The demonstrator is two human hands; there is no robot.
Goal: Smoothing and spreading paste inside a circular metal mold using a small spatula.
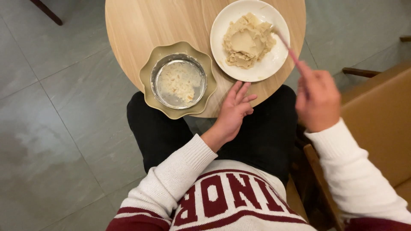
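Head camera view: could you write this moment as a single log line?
left hand: open, fingertips at white plate rim | right hand: shut on pink utensil, tip in beige food | metal bowl: in scalloped dish

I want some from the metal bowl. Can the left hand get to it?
Probably yes. The left hand rests open at the table's edge, right beside the metal bowl, with nothing lying between them.

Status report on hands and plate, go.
Right hand grips pink utensil, tip in food. Left hand open at white plate rim. Nothing in the way.
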